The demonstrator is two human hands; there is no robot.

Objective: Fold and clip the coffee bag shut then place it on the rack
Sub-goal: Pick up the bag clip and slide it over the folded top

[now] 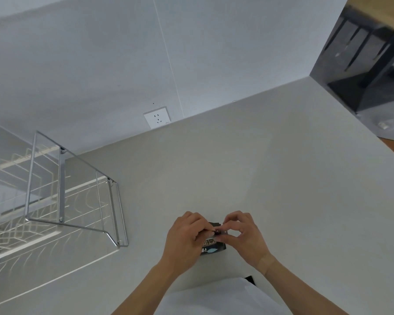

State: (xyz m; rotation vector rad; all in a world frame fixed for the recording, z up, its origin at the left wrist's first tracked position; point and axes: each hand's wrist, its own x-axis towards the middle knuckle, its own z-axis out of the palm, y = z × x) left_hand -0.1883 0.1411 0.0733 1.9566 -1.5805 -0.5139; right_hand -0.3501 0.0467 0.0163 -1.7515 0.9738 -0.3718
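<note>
Both hands pinch small dark glossy coffee bag; grip grasping folded top.

My left hand and right hand meet over the small dark coffee bag on the pale counter, fingers pinched together at its top edge, where something small and dark sits. The wire rack stands at nine o'clock, well apart, and a wall socket at twelve.
</note>
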